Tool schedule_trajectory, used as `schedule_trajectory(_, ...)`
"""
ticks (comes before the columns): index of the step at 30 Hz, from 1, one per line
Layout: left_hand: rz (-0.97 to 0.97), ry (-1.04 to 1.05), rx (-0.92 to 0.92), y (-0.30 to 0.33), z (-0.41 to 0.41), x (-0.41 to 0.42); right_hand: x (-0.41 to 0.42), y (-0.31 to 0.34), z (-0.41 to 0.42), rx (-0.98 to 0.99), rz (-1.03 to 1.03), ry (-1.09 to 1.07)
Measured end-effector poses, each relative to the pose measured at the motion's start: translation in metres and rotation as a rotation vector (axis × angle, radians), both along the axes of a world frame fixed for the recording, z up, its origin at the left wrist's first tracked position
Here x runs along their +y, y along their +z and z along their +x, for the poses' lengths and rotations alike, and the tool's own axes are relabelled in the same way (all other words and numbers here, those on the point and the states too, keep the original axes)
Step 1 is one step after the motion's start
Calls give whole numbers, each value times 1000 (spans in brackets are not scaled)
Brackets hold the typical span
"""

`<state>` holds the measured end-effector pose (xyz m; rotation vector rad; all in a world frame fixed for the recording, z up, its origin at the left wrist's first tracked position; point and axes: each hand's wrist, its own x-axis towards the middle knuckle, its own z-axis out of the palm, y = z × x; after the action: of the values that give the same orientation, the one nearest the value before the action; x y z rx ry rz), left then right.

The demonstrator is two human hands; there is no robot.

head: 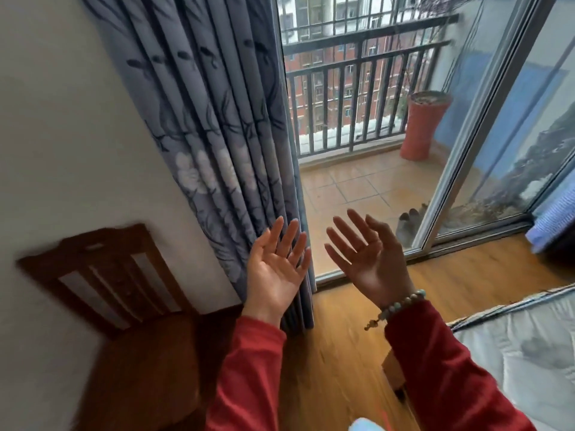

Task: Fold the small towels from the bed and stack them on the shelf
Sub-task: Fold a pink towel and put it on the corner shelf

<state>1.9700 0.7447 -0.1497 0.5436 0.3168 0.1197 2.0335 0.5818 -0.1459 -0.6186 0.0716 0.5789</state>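
Hands are raised in front of the person, palms up and facing the camera: the left hand (278,269) and the right hand (367,259) both have their fingers straight and spread, and neither holds anything. No small towel can be made out near the fingers; the only part of the bed (529,346) in view is its corner at the lower right, covered in a white quilted spread, well apart from both hands and below the right forearm. Both arms wear red sleeves (448,374), and a bracelet of pale beads (401,303) circles the right wrist. No writing or label can be read anywhere. Behind the left hand hangs a grey-blue curtain (217,126) printed with dark branches and pale blossoms, against a white wall. A dark wooden chair (102,275) stands at the lower left. The floor (342,353) is warm wood planking. Beyond an open sliding glass door (485,119) lies a tiled balcony with a dark metal railing (357,76), a tall red planter (420,126) and a pair of shoes (409,222) near the threshold.
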Motion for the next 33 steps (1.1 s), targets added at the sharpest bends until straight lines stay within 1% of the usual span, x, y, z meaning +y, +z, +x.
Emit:
schedule_trajectory(6,-10,-82,2,-8,99,11,-5,-11,85,44,-4,-129)
schedule_trajectory(12,25,-159,4,-3,230,-2,-36,-8,198,49,-3,-279)
schedule_trajectory(15,54,-233,-44,10,310,-14,-65,7,265,3,-4,-366)
schedule_trajectory(18,97,-300,-64,24,387,-35,-96,21,324,-43,-23,-463)
schedule_trajectory(22,98,-396,-54,26,469,-70,-137,20,388,-83,-48,-555)
schedule_trajectory(28,90,-549,42,12,570,-133,-192,-10,455,8,-85,-704)
schedule_trajectory(33,76,-703,32,1,660,-187,-232,-11,511,66,-128,-886)
